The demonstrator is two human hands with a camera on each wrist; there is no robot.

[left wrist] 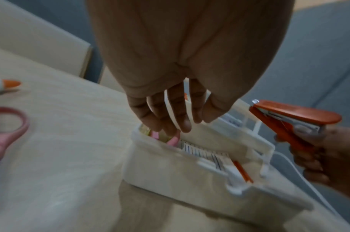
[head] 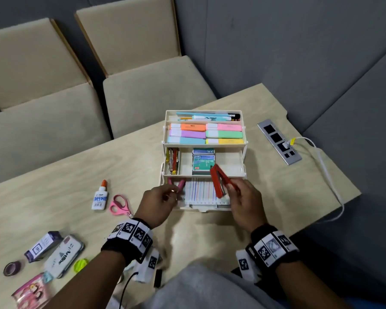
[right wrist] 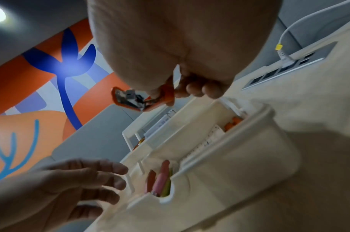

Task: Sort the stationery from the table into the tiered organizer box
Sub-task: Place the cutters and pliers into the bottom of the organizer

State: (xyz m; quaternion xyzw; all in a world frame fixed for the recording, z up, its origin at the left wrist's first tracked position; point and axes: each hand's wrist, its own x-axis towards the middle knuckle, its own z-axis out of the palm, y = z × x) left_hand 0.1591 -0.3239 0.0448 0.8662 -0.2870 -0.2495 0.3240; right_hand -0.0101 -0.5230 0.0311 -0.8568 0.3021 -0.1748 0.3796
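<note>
The right hand (head: pixel 243 201) is raised over the near right part of the tiered organizer box (head: pixel 204 161), forearm coming in from the near edge of the counter (head: pixel 76 175). Its fingers (right wrist: pixel 197 87) are curled round the rear of a red stapler (head: pixel 220 179), gripping it clear of the trays. The stapler's long axis runs from the hand up and away, tilted leftward; its jaws are parted, the mouth toward the middle tray above the green staple boxes (head: pixel 203 162).

The left hand (head: pixel 163 200) hovers at the near left corner of the bottom tray, palm down, fingers (left wrist: pixel 178 119) loosely spread and pointing into the compartment with the pink markers (head: pixel 181 183). Blur makes contact hard to judge; it appears to hold nothing.

Pink scissors (head: pixel 119 205) and a glue bottle (head: pixel 100 196) lie on the counter to the left.
</note>
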